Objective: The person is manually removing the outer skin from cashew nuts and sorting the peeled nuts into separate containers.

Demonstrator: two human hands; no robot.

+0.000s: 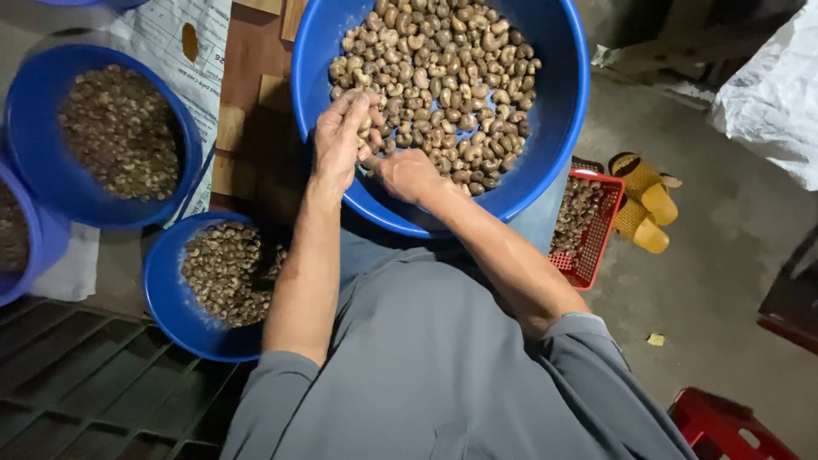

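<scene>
Left hand: The left hand (339, 143) rests on the near edge of the nut pile. Its fingers are curled together and pinch one small cashew nut (368, 128) at the tips.
Right hand: The right hand (407, 175) sits just beside the left one, low by the rim. Its fingers are bent in tight. I cannot tell if there is anything inside them.
Nuts: The cashew nuts (443, 77) lie in a big heap. They are pale and brown, and curved like little moons.
Big bowl: The big blue bowl (567, 102) holds the heap. It sits right in front of the person, near the knees.
Step now: It looks like one nut is being picked out and worked on with the fingertips, maybe to check it or peel it.
Next move needs: I think the nut needs a firm pinch so it does not slip, and a place to go once it is done.
Small bowl: A small blue bowl (166, 298) with darker nuts sits by the left arm.
Other bowl: Another blue bowl (25, 162) with brown bits is further left.
Red basket: A red basket (601, 234) with more nuts stands on the right.
Slippers: Yellow slippers (643, 200) lie just beside the basket on the floor.
</scene>
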